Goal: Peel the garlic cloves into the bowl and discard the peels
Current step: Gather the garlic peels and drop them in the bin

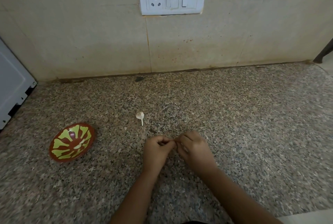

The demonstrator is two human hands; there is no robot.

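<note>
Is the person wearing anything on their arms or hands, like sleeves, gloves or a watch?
No. The left hand and right hand are bare: no gloves, and no rings that I can see. The left forearm and right forearm are bare too, with no sleeve, watch or bangle in view.

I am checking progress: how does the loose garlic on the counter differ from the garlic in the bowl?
The loose garlic lies alone on the counter; the bowl garlic rests against the inner wall of the bowl. The loose garlic looks papery white with a thin tail; the bowl garlic looks smooth, cream and tailless. Both are small and pale.
</note>
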